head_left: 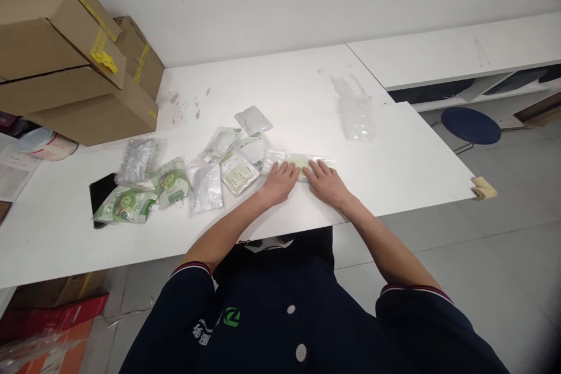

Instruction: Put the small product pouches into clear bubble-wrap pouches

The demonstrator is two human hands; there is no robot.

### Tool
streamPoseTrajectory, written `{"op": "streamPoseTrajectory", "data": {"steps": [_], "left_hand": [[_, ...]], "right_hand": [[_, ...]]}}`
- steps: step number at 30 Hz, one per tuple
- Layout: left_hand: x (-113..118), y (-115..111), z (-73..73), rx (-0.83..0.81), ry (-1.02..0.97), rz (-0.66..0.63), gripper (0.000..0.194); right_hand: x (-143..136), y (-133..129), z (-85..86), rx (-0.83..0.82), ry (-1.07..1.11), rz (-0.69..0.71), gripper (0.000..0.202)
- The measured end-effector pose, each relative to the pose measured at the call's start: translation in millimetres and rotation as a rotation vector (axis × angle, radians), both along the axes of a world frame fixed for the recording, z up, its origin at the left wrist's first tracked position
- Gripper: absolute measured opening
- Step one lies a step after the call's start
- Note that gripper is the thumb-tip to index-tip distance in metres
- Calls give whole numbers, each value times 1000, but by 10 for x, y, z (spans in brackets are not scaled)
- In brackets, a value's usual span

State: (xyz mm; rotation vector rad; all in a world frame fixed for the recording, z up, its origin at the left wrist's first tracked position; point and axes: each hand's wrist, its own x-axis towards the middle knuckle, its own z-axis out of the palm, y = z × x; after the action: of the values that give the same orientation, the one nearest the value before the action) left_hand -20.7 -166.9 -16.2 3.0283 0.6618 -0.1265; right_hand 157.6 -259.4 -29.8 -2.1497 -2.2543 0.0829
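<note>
A pale, flattish packet in clear plastic wrap [300,160] lies on the white table near its front edge. My left hand [280,183] rests on the packet's near side, fingers stretched out. Beside it, my right hand [326,183] presses flat on the right part, fingers slightly apart. Both thumbs point toward each other over the wrap. What is inside the packet is partly hidden by my fingers. Just left of my left hand is a pale green packet with dark marks [239,171]. Close by lie a clear plastic bag [207,188] and a green-and-white packet [254,149].
Green pouches with kiwi pictures [172,181] lie farther left, with bubble wrap [139,160] and a black flat object [101,193]. Cardboard boxes [79,99] are stacked back left. Clear bubble packaging [357,114] lies back right. A blue stool [471,125] stands beyond the table's right edge.
</note>
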Motion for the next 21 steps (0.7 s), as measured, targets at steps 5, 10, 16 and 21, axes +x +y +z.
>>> {"op": "streamPoseTrajectory", "data": {"steps": [5,10,16,21], "left_hand": [[-33,146,47,129,-100,91,55],[32,298,36,-68,-348,265,44],[266,131,-64,-969,-1027,605,46],[202,-37,-34,-1649,-1052,391,41]], "right_hand": [[48,-48,94,-52,-7,9,54],[-138,-206,153,-55,44,-109,56],[-562,-174,67,96,207,-316,57],[-798,-93,-86,231,276,-377,57]]}}
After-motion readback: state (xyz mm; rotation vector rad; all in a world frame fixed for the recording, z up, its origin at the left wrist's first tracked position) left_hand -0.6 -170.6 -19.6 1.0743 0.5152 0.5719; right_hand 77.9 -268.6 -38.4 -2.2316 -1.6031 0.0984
